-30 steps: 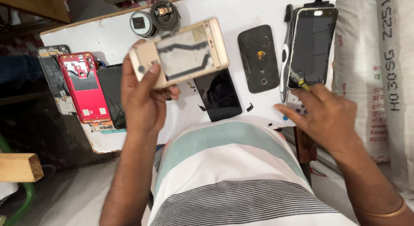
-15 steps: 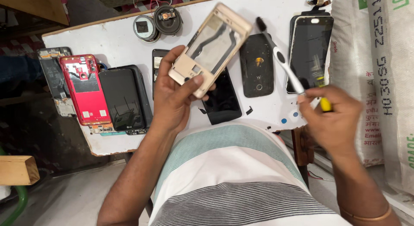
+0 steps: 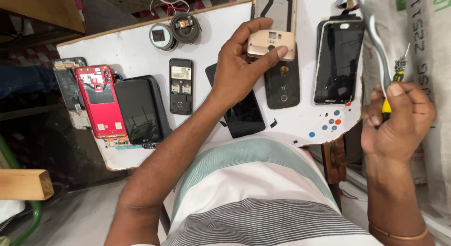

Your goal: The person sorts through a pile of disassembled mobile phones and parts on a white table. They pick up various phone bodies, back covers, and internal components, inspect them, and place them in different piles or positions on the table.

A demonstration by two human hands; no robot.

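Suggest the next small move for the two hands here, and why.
Probably bring the right hand across to the gold phone frame. The left hand holds the frame up over the white table, while the right's grip on the screwdriver and tweezers sits off to the side.

White worktable (image 3: 131, 48), woven sack (image 3: 423, 34), wooden beam (image 3: 23, 184)

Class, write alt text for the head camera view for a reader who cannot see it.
A person's left hand holds a gold phone shell over a white table of dismantled phones, while the right hand grips a yellow-handled screwdriver and tweezers.
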